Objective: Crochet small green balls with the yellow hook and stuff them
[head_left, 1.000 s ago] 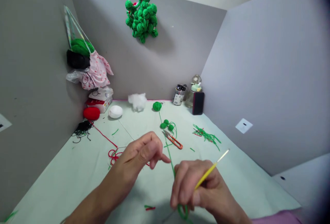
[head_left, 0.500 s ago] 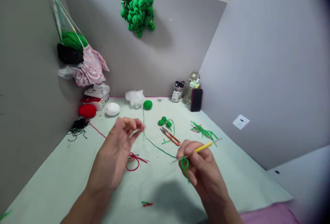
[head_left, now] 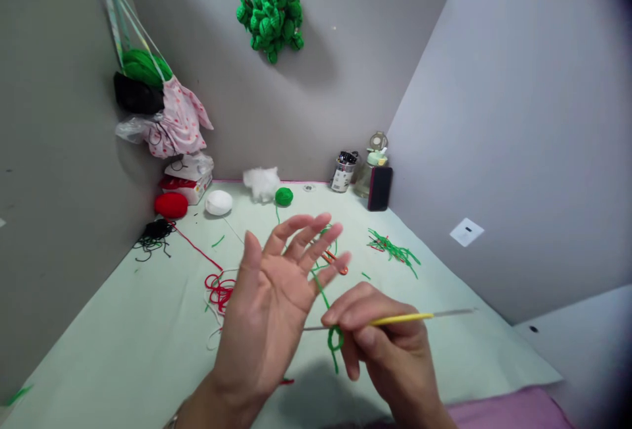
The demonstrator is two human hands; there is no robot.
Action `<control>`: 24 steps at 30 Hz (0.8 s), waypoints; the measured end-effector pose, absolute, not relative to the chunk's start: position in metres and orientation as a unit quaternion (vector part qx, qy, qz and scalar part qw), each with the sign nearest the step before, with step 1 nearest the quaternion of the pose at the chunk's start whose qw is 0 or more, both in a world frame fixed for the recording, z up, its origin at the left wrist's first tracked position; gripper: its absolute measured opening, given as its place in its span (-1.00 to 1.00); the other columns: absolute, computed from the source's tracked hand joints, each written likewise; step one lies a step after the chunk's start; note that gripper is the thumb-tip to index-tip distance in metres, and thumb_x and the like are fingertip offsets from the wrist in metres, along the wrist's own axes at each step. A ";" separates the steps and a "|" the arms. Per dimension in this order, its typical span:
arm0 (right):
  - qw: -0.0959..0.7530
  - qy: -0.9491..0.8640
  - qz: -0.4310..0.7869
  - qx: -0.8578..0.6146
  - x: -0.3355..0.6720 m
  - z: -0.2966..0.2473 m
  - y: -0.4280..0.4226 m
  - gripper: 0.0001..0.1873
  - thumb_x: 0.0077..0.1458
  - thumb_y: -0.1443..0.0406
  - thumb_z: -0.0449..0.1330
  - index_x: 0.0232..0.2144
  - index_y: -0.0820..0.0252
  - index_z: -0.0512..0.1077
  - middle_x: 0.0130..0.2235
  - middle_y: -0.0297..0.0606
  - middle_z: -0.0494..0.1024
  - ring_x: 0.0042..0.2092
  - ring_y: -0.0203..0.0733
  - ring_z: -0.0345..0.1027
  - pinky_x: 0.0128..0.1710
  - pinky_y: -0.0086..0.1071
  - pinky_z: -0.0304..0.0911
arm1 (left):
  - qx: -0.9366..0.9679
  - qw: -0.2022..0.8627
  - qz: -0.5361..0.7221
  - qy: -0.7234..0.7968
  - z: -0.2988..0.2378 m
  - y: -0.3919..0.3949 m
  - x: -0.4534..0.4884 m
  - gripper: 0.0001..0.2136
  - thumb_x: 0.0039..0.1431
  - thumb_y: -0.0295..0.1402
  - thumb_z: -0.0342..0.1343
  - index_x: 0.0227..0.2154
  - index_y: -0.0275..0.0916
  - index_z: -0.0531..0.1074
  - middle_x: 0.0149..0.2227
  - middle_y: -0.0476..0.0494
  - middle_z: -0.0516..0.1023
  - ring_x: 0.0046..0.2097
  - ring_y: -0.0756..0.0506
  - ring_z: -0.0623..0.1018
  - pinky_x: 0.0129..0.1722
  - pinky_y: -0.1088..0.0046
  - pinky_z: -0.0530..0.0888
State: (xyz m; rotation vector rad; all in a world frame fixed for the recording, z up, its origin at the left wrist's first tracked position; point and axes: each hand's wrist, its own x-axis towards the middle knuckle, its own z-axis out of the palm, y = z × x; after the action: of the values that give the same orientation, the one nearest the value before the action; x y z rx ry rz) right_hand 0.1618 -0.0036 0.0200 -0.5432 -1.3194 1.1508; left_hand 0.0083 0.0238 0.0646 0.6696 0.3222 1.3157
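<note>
My right hand (head_left: 382, 337) is closed around a yellow-handled crochet hook (head_left: 402, 318), its metal shaft pointing left. A loop of green yarn (head_left: 336, 340) hangs on the shaft by the fingertips, with a short tail below. My left hand (head_left: 284, 291) is open, palm up and fingers spread, just left of the loop. Behind its fingers the green strand runs back toward a green yarn ball (head_left: 284, 197) at the rear of the table. Orange-handled thread snips (head_left: 343, 269) lie partly hidden behind the left fingertips.
Red yarn (head_left: 217, 291) lies tangled left of my hands. Green scraps (head_left: 392, 248) lie to the right. Along the back are a red ball (head_left: 171, 204), a white ball (head_left: 218, 202), stuffing (head_left: 261, 183), a can (head_left: 343, 172) and a phone (head_left: 380, 189). Green crocheted pieces (head_left: 271, 11) hang above.
My left hand has moved right and turned palm up, fingers spreading beside the strand. My right hand still grips the crochet hook, now held more level and slightly lower.
</note>
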 end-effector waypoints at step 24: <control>0.628 -0.608 0.378 -0.306 0.158 0.006 0.008 -0.83 0.28 0.30 0.30 -0.18 -0.05 0.71 -0.23 -0.17 0.70 -0.46 -0.29 0.39 -0.55 -0.44 0.36 | 0.454 0.638 0.517 0.347 0.012 0.013 -0.006 -0.80 0.11 -0.21 0.42 -0.17 0.03 0.73 -0.24 -0.08 0.67 -0.09 -0.14 0.60 -0.01 0.37 0.51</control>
State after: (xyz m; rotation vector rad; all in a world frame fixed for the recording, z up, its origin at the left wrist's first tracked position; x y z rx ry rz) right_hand 0.1576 0.0075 0.0060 -0.7005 -1.3944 0.8660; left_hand -0.0056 0.0131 0.0116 1.0358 0.7927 1.1800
